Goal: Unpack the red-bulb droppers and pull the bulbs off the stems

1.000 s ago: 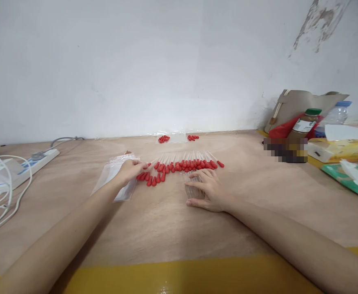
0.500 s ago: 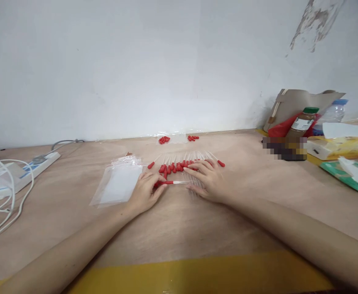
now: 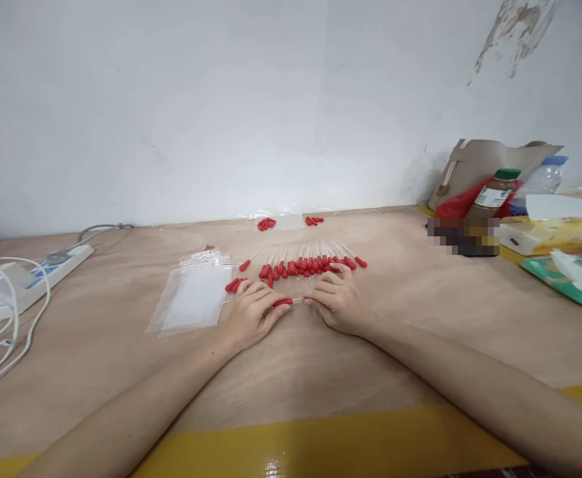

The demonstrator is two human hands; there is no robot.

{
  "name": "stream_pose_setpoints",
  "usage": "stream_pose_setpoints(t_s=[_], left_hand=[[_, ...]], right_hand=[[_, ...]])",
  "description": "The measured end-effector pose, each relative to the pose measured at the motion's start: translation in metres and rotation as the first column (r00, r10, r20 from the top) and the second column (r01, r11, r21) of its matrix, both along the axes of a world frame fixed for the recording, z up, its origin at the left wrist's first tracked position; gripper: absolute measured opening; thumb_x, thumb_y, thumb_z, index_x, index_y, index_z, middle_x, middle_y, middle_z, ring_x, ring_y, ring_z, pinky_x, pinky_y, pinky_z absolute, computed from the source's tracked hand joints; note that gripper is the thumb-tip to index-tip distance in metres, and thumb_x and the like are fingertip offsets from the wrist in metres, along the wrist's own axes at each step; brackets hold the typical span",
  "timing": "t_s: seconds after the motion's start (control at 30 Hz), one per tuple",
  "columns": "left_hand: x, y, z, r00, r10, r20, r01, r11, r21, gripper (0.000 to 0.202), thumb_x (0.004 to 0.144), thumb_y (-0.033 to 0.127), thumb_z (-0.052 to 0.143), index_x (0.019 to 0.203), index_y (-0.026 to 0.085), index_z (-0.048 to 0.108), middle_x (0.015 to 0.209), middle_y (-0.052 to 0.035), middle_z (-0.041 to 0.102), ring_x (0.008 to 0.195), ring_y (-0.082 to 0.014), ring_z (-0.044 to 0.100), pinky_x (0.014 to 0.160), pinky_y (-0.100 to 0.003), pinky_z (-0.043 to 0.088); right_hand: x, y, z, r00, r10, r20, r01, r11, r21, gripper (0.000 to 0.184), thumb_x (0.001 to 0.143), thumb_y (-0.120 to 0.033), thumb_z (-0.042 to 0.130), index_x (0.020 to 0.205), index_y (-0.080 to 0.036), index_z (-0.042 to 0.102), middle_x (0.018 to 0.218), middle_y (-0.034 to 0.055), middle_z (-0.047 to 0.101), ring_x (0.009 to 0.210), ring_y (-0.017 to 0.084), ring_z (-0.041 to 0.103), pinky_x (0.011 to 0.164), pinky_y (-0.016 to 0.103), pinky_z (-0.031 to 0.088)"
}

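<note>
Between the fingers and thumb of my left hand is a red rubber dropper bulb. A short stretch of clear glass dropper tube runs from the bulb into my right hand, whose fingertips are closed on it. Just beyond the hands lies a row of droppers, red bulbs towards me and thin tips fanned towards the wall. Loose red bulbs rest beside my left knuckles. More bare glass tubes lie by my right hand, partly covered by it.
Clear zip bags lie left of my hands. A bag with red bulbs sits by the wall. A power strip and white cables are at the left. At the right are a green-capped bottle and tissue packs.
My left hand has shifted right with the bulb, close to my right hand, uncovering loose bulbs behind it. My right fingers have drawn in around the tube, and less glass shows between the hands.
</note>
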State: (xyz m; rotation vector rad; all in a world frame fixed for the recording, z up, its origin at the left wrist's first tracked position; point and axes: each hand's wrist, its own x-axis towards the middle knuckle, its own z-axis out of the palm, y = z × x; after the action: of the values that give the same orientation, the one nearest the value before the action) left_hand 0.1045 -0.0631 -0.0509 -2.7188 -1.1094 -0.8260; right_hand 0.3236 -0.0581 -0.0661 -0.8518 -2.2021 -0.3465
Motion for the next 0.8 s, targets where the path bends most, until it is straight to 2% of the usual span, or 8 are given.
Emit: stream_pose_setpoints(t_s=[0.43, 0.5, 0.6, 0.73, 0.8], left_hand=[[-0.006, -0.002, -0.002, 0.998, -0.019, -0.066, 0.019, 1.0, 0.0, 0.023, 0.089, 0.029, 0.042, 0.08, 0.02, 0.062, 0.07, -0.001, 0.062, 0.074, -0.0161, 0.051, 0.079, -0.036, 0.032], [-0.012, -0.001, -0.004, 1.0, 0.004, -0.002, -0.004, 1.0, 0.004, 0.023, 0.089, 0.028, 0.042, 0.08, 0.021, 0.062, 0.071, -0.001, 0.063, 0.073, -0.0158, 0.052, 0.078, -0.036, 0.033], [-0.021, 0.001, -0.004, 0.984, 0.089, 0.156, -0.087, 0.996, -0.019, 0.021, 0.088, 0.028, 0.043, 0.081, 0.021, 0.061, 0.077, -0.0018, 0.064, 0.074, -0.016, 0.055, 0.077, -0.034, 0.037], [-0.027, 0.007, 0.006, 0.941, 0.157, 0.298, -0.138, 0.987, -0.086, 0.022, 0.086, 0.03, 0.045, 0.095, 0.022, 0.063, 0.092, -0.0049, 0.061, 0.087, -0.0175, 0.055, 0.077, -0.03, 0.044], [-0.033, 0.013, 0.013, 0.906, 0.266, 0.328, -0.249, 0.964, -0.094, 0.026, 0.085, 0.028, 0.043, 0.1, 0.021, 0.063, 0.094, -0.0062, 0.057, 0.089, -0.0182, 0.054, 0.075, -0.029, 0.045]], right_hand=[[0.004, -0.008, 0.002, 0.999, 0.02, 0.032, -0.02, 1.0, -0.003, 0.026, 0.087, -0.026, 0.043, 0.07, -0.023, 0.064, 0.056, -0.0028, 0.058, 0.067, 0.013, 0.048, 0.09, 0.039, 0.024], [0.012, -0.005, 0.001, 1.0, 0.009, 0.002, -0.009, 1.0, 0.01, 0.024, 0.086, -0.025, 0.045, 0.07, -0.023, 0.064, 0.057, -0.0027, 0.059, 0.068, 0.013, 0.049, 0.09, 0.039, 0.024], [0.024, -0.001, 0.002, 0.994, -0.07, -0.083, 0.071, 0.997, 0.004, 0.021, 0.085, -0.027, 0.049, 0.071, -0.023, 0.065, 0.059, -0.0017, 0.062, 0.07, 0.014, 0.05, 0.089, 0.039, 0.024], [0.021, 0.002, 0.005, 0.983, -0.121, -0.141, 0.111, 0.991, -0.077, 0.019, 0.085, -0.03, 0.05, 0.08, -0.024, 0.067, 0.067, 0.0001, 0.066, 0.068, 0.014, 0.053, 0.086, 0.038, 0.026], [0.014, 0.002, 0.007, 0.973, -0.164, -0.162, 0.145, 0.982, -0.121, 0.019, 0.085, -0.029, 0.048, 0.081, -0.022, 0.066, 0.07, 0.0008, 0.067, 0.066, 0.014, 0.054, 0.082, 0.036, 0.027]])
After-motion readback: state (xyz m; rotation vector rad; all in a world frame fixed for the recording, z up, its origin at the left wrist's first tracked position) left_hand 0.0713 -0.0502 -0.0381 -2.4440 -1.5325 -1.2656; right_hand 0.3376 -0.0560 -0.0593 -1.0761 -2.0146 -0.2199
